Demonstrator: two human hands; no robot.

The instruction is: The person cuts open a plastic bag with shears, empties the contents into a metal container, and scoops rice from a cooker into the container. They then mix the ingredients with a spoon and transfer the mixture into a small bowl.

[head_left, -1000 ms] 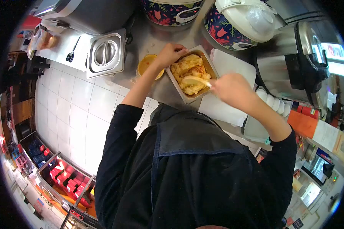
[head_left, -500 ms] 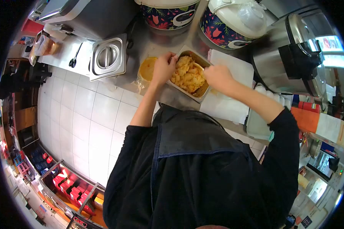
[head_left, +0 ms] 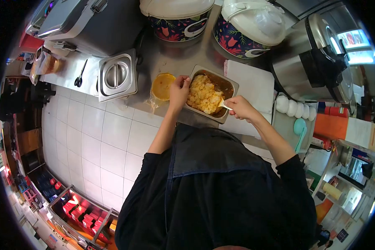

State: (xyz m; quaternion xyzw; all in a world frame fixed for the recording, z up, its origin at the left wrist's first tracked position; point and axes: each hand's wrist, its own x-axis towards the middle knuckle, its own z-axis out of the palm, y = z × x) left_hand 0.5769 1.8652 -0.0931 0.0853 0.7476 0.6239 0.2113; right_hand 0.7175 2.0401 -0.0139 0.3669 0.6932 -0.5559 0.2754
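A rectangular steel food pan (head_left: 233, 86) stands on the counter, holding a mound of yellow, lumpy, rice-like food (head_left: 204, 95). My left hand (head_left: 179, 92) is closed on the pan's left rim, thumb and fingers pinching the edge. In my right hand (head_left: 240, 107) is the short handle of a white spoon (head_left: 226, 106), gripped at the pan's lower right side. Its head sits in the food and is partly covered. Just left of my left hand lies a round tub of yellow contents (head_left: 163, 86) with clear plastic film about it.
A lidded steel container (head_left: 117, 78) and black scissors (head_left: 81, 74) are to the left. Two patterned pots (head_left: 177, 25) stand behind, a large steel cooker (head_left: 308, 62) at right. White paper (head_left: 254, 85) lies beside the pan; a tray holds white eggs (head_left: 295, 109) and a turquoise spoon (head_left: 300, 127).
My right hand has moved down and toward me along the pan's right side, bringing the white spoon into clearer view. The food has been shifted and looks smoother. My left hand stays on the rim.
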